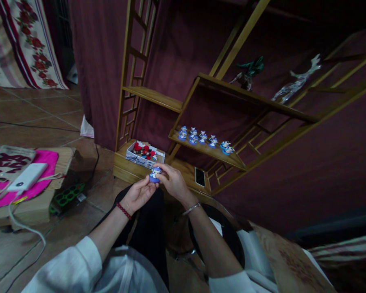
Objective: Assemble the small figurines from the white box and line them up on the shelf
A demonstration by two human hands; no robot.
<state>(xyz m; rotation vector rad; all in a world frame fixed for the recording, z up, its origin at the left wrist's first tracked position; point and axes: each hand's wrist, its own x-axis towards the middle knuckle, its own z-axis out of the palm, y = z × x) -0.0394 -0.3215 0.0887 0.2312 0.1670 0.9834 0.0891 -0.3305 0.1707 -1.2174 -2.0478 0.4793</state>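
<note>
Between my two hands is a small purple and white figurine (154, 176) on a round purple base. My left hand (140, 193) grips the base from the left with its fingertips. From the right, my right hand (171, 181) closes its thumb and fingers on the figurine's upper part. Just beyond my hands, a patterned open box (143, 160) with several red and dark figures stands on the lowest shelf. Several similar purple figurines (202, 137) sit in rows on the middle shelf (213, 153).
The wooden display rack (154, 99) stands ahead, its upper shelf bearing a green sculpture (251, 71) and a clear one (297, 79). A phone (199, 177) lies on the lowest shelf. At left, a white device (27, 177) with a cable rests on pink cloth (50, 160). A black round stool (232, 240) is at right.
</note>
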